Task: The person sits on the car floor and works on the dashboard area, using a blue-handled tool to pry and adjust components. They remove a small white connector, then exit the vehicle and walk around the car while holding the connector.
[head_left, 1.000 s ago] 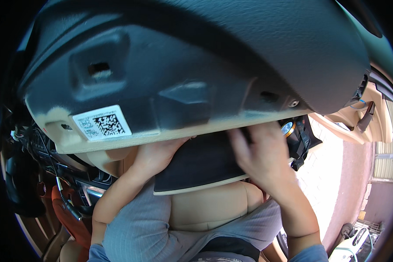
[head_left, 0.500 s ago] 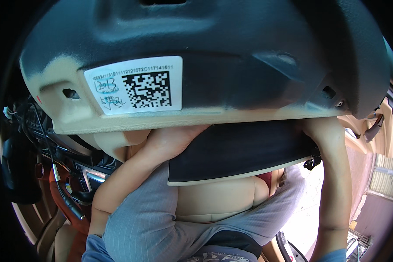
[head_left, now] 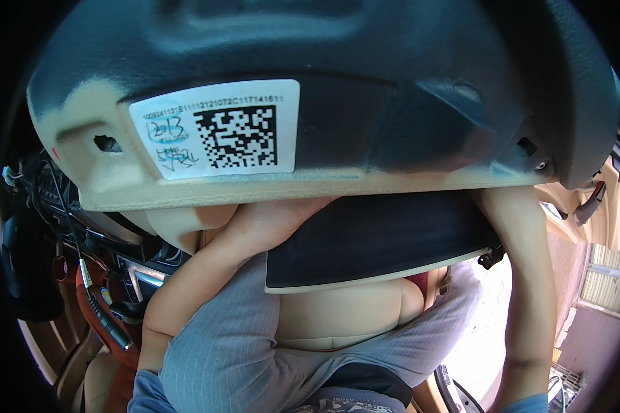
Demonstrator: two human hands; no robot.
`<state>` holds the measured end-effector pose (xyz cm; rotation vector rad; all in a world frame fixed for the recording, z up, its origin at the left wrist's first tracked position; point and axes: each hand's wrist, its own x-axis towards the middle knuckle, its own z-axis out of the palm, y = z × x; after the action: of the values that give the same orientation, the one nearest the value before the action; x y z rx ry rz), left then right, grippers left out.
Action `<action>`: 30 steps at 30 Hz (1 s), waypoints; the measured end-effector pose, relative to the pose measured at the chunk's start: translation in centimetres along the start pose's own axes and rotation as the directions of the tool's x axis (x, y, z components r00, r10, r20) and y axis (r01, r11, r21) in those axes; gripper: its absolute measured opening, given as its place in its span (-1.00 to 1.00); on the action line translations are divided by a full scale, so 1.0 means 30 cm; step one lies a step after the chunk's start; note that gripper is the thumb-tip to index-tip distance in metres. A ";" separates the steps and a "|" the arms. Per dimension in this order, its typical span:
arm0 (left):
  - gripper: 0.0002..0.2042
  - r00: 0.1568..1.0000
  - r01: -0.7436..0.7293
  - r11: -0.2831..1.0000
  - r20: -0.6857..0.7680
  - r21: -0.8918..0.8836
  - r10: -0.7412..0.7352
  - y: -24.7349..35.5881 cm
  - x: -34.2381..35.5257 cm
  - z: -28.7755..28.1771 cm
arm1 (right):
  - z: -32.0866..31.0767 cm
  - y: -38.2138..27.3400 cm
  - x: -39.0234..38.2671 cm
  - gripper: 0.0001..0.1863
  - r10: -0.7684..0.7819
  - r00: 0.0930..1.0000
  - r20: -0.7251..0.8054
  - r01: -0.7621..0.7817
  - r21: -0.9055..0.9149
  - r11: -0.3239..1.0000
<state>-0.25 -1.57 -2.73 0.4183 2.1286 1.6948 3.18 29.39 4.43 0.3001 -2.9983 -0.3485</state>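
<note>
**Q:** Where is this, and what fills the view?

**A:** Car interior, tan trim and loose wiring (head_left: 83, 275) at left, daylight through an open door at right. A large dark and beige panel (head_left: 393, 89) is held close overhead and fills the upper half of the view, with a white label (head_left: 217, 127) on its underside. Below it sits a flat black pad (head_left: 379, 241) with a pale edge, above grey trousers (head_left: 234, 337).

**Q:** What are the hands doing?

**A:** The left hand (head_left: 272, 217) reaches up under the panel's beige edge, just beside the pad's left corner; its fingers are hidden, so I cannot tell how its grip is set. The right forearm (head_left: 527, 275) rises at the pad's right end and the hand itself is out of sight behind the panel.

**Q:** Which step does this look like?

**A:** Likely lifting or positioning the panel with both arms. A next move would call for steady support at both ends and care around the wiring.
</note>
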 end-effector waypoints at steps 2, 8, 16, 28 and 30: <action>-0.79 1.000 -0.025 1.000 -0.007 0.018 0.025 -0.007 -0.003 -0.001 | -0.056 -0.064 -0.020 -0.75 0.022 0.999 0.041 -0.025 0.070 0.997; -0.83 0.998 -0.067 0.996 0.008 0.061 0.066 -0.030 -0.005 -0.007 | -0.113 -0.241 -0.061 -0.81 0.102 0.973 -0.205 0.022 0.528 0.849; -0.84 1.000 -0.020 0.999 -0.020 0.043 0.020 -0.051 -0.004 -0.001 | -0.055 -0.302 -0.117 -0.69 0.275 0.922 -0.275 0.116 0.870 0.479; -0.85 0.998 -0.068 0.993 -0.001 0.096 0.069 -0.042 -0.016 -0.014 | -0.048 -0.297 -0.109 -0.79 0.298 0.948 -0.112 0.006 0.942 0.335; -0.84 0.997 -0.074 0.986 -0.002 0.150 0.075 -0.035 -0.019 -0.014 | -0.050 -0.300 -0.103 -0.80 0.282 0.952 -0.120 0.017 0.939 0.343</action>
<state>0.07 -2.44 -3.60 0.5412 2.2814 1.5828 8.02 21.13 3.50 0.1307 -2.5158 1.4102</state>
